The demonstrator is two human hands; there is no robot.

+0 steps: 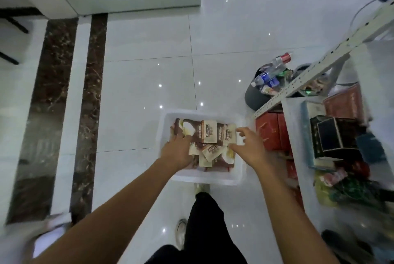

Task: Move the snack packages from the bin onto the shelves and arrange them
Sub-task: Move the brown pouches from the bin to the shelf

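- The snack packages (pixel 210 135) lie in a loose heap of brown-and-cream packets inside the white bin (pixel 204 180). The bin sits on the tiled floor (pixel 149 93), just below the middle of the view at about 6 o'clock.
- The left hand (pixel 177 150) reaches into the heap at its 9 o'clock side. Its fingers (pixel 173 135) are bent down onto a brown packet, but I cannot tell whether they have actually closed round it.
- The right hand (pixel 250 148) is at the heap's 3 o'clock edge with its fingers (pixel 243 131) spread and only lightly bent. They touch the outermost packet, or nearly so, and have hold of nothing.
- The shelves (pixel 294 127) stand at 3 o'clock from the bin, just beside it. They carry red boxes (pixel 270 133), a dark box (pixel 336 133) and mixed packets lower down. None of the brown-and-cream packets shows there, though that part is blurred.
- A grey waste basket (pixel 253 97) stuffed with bottles sits at 1 o'clock from the bin.
- Progress, as I judge it: early. The bin looks well filled and no packet is in the air. What is left is nearly everything — gather a batch, carry it to the shelves, line it up, and repeat.
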